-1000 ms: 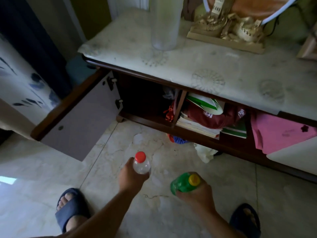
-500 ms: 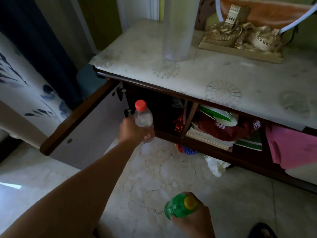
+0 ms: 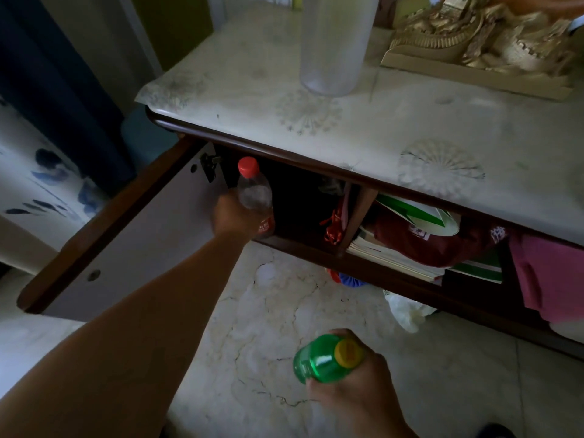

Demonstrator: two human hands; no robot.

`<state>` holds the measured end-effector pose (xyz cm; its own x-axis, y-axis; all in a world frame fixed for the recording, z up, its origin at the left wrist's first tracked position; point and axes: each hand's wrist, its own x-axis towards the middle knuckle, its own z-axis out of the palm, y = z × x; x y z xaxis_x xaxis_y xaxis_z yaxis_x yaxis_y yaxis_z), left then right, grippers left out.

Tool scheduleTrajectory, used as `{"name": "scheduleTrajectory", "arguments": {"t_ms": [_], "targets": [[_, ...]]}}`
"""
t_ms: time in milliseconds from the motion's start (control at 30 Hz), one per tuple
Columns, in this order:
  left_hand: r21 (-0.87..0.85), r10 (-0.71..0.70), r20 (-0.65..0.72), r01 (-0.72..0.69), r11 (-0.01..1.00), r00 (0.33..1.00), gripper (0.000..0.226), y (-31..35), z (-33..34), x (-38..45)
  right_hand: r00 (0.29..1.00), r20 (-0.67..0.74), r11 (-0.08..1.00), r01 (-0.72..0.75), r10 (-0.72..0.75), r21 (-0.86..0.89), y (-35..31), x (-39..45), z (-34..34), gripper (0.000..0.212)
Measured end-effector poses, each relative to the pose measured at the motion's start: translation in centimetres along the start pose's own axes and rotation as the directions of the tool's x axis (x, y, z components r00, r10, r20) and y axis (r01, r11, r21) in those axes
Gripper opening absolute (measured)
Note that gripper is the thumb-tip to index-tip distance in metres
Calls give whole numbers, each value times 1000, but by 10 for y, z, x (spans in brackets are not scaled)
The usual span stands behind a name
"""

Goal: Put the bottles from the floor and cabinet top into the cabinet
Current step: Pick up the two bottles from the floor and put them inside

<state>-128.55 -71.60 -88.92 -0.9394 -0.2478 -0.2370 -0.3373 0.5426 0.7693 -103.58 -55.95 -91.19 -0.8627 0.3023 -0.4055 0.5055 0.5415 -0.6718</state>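
Observation:
My left hand [image 3: 232, 216] grips a clear bottle with a red cap [image 3: 254, 191], held upright at the mouth of the cabinet's dark left compartment [image 3: 297, 200], its base near the bottom ledge. My right hand [image 3: 357, 387] holds a green bottle with a yellow cap [image 3: 322, 358] low over the floor, cap pointing up toward me. A tall clear plastic container [image 3: 335, 42] stands on the cabinet top [image 3: 410, 128].
The cabinet door [image 3: 126, 245] hangs open to the left. The middle compartment holds books, a dark red cloth [image 3: 436, 241] and red ribbon [image 3: 333, 226]. A pink cloth [image 3: 550, 279] hangs at right. A gold ornament [image 3: 486, 45] sits on top. A white bag [image 3: 407, 311] lies on the marble floor.
My left hand has lifted the red-capped bottle from above the floor up and forward to the left compartment's opening. My right hand with the green bottle stays low, and my view has moved closer.

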Motion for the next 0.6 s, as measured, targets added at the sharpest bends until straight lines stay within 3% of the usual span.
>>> {"name": "scheduleTrajectory", "arguments": {"t_ms": [200,333,600], "targets": [[-42,66,-10,-67,997,998,49,10,10,17,997,36,997,75,-75,17,-19,11,-6,46],[19,109,-37,-109,994,993,39,19,18,27,995,38,995,96,-95,-13,-21,11,1,47],[-27,136,-42,-137,990,990,31,28,26,47,988,-3,988,153,-153,-39,-16,7,16,44]]}}
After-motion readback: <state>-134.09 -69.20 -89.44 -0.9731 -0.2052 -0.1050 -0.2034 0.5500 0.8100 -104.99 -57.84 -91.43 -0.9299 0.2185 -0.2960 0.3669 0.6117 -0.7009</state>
